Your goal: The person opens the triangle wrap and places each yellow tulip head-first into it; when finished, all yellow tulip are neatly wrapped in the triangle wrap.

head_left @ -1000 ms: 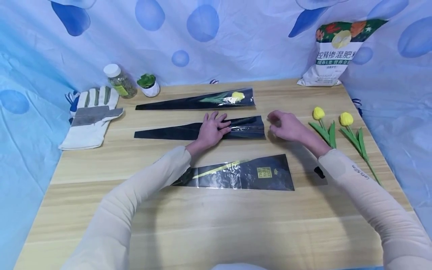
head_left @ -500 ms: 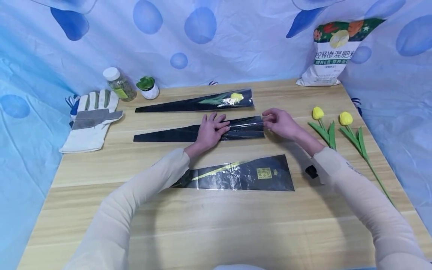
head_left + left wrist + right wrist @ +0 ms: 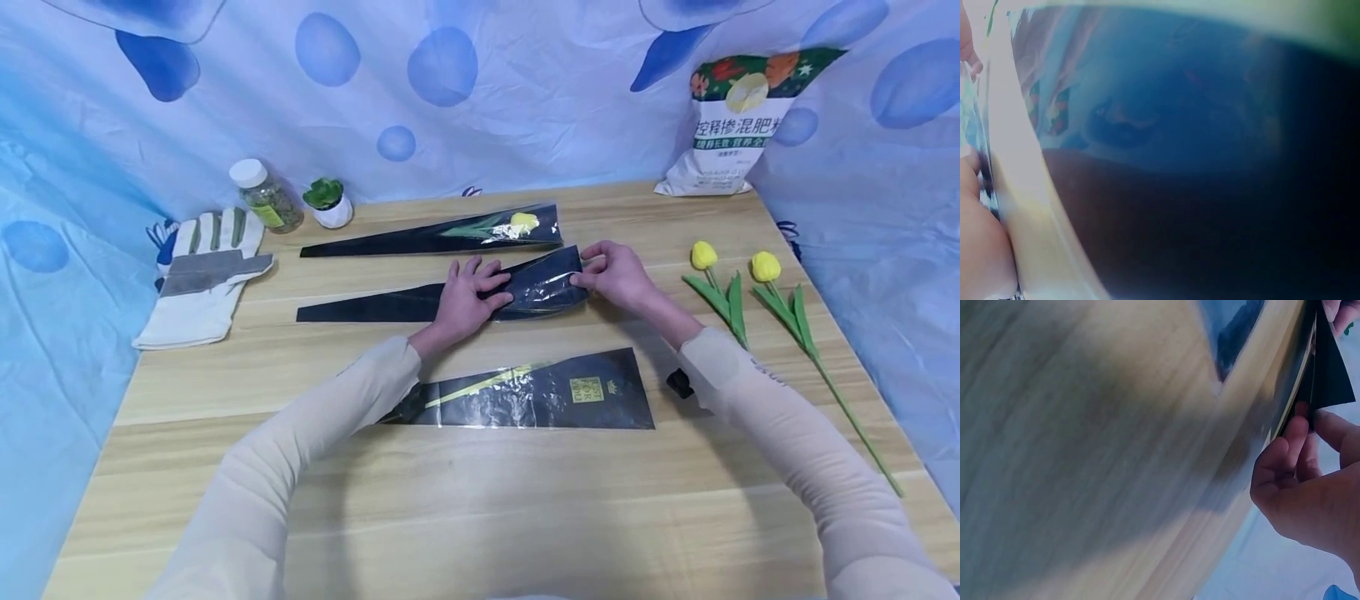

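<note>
A black flower sleeve with a clear glossy front point(image 3: 540, 287) lies in the middle row of the table in the head view. My left hand point(image 3: 463, 302) rests on it with fingers spread. At its wide right end, my right hand point(image 3: 617, 273) pinches the edge between thumb and fingers, and that end is lifted and bowed. In the right wrist view, the right hand point(image 3: 1310, 481) has thumb and fingertips at the sleeve's dark edge point(image 3: 1335, 375). The left wrist view shows part of the left hand point(image 3: 985, 250) at its left edge, beside a large dark glossy surface.
Behind lies a sleeve holding a yellow tulip point(image 3: 525, 222); nearer is another black sleeve point(image 3: 540, 400). Two yellow tulips point(image 3: 703, 255) lie at right. A work glove point(image 3: 202, 279), jar point(image 3: 268, 198) and potted plant point(image 3: 330, 204) sit back left, a fertilizer bag point(image 3: 731, 133) back right.
My right hand has moved left onto the sleeve's wide end and taken hold of its edge, which now bends upward. My left hand has stayed on the sleeve.
</note>
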Motion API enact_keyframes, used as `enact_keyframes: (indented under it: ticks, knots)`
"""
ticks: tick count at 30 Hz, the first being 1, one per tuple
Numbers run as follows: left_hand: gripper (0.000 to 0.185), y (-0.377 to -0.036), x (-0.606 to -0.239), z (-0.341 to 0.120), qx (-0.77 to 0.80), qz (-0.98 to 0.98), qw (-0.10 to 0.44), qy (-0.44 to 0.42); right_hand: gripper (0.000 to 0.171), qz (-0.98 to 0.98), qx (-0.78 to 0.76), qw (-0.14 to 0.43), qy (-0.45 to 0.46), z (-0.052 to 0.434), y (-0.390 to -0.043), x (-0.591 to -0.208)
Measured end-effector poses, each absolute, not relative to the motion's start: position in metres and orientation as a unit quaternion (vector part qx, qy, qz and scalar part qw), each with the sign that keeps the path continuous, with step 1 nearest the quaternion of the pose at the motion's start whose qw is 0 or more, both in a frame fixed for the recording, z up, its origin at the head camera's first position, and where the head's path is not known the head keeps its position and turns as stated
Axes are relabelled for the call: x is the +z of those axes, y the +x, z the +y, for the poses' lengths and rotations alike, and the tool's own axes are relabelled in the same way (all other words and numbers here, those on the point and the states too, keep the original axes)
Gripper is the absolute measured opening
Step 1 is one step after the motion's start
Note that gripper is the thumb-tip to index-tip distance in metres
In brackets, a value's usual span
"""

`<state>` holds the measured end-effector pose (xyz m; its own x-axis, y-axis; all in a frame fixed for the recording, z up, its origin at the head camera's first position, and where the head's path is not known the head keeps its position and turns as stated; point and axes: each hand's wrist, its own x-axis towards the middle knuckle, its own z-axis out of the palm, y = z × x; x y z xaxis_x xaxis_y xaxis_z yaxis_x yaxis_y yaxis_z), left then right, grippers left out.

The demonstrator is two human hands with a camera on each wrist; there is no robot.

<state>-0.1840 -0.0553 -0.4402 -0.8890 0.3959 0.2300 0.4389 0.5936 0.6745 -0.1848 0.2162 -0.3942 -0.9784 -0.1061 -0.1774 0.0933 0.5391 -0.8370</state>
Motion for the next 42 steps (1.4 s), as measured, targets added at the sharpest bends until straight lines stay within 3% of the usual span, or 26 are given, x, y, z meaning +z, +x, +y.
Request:
enact_keyframes:
  ticks: [4, 9, 12, 19, 26, 35, 42]
  knots:
    - [0.032, -0.184, -0.442, -0.055, -0.367, -0.9, 0.02, -0.237, 0.05, 0.877, -0.47, 0.098, -0.005, 0.214, -0.184, -0.396]
    - [0.052, -0.184, -0.441, -0.054, -0.29, -0.926, 0.011, -0.24, 0.048, 0.891, -0.447, 0.08, -0.02, 0.212, -0.184, -0.399]
    - [0.056, -0.18, -0.443, -0.054, -0.254, -0.936, 0.004, -0.245, 0.047, 0.896, -0.436, 0.077, -0.028, 0.21, -0.181, -0.405]
    - [0.045, -0.169, -0.449, -0.056, -0.247, -0.938, -0.015, -0.241, 0.049, 0.889, -0.442, 0.114, -0.029, 0.211, -0.174, -0.417]
    - [0.035, -0.177, -0.447, -0.054, -0.301, -0.922, 0.022, -0.241, 0.047, 0.89, -0.444, 0.095, -0.036, 0.216, -0.18, -0.411]
    - [0.023, -0.173, -0.449, -0.056, -0.402, -0.886, 0.056, -0.224, 0.047, 0.883, -0.454, 0.111, -0.045, 0.217, -0.179, -0.413]
    - [0.019, -0.178, -0.45, -0.055, -0.49, -0.836, 0.082, -0.233, 0.038, 0.886, -0.448, 0.109, -0.044, 0.223, -0.183, -0.412]
